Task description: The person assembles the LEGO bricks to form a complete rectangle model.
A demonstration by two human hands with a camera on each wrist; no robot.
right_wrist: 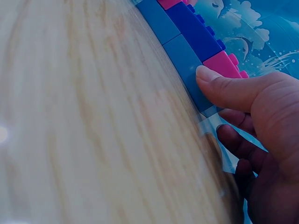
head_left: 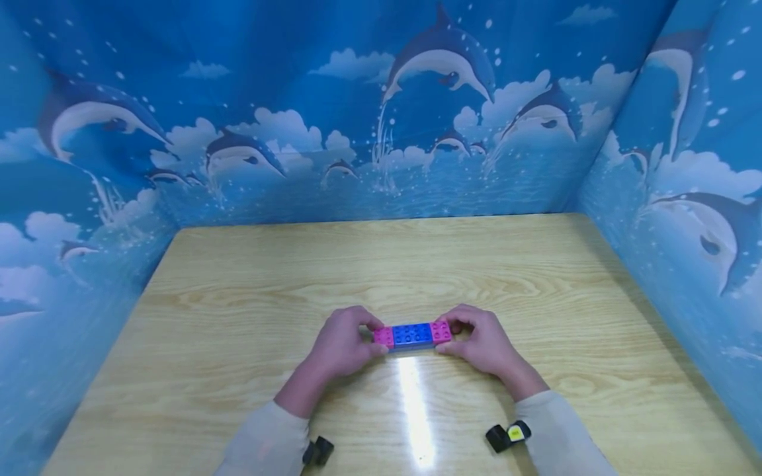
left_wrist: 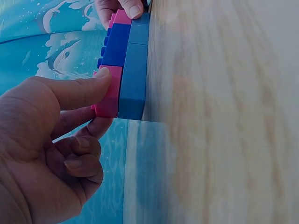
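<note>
On the table lies a row of toy building bricks in two layers. The top layer has a dark blue brick (head_left: 412, 334) between a left pink brick (head_left: 383, 337) and a right pink brick (head_left: 441, 332). Beneath them are two lighter blue bricks (left_wrist: 132, 86), end to end, with a seam visible. My left hand (head_left: 345, 342) pinches the left pink brick between thumb and fingers. At the other end my right hand (head_left: 483, 342) grips the row, its thumb on the side of the lower blue brick (right_wrist: 187, 60); the fingertips behind are partly hidden.
The wood-grain table (head_left: 268, 264) has a bright reflection in front of the bricks. Blue curtains (head_left: 333, 165) printed with dolphins stand along its back and sides. Black straps (head_left: 508, 436) show at both wrists.
</note>
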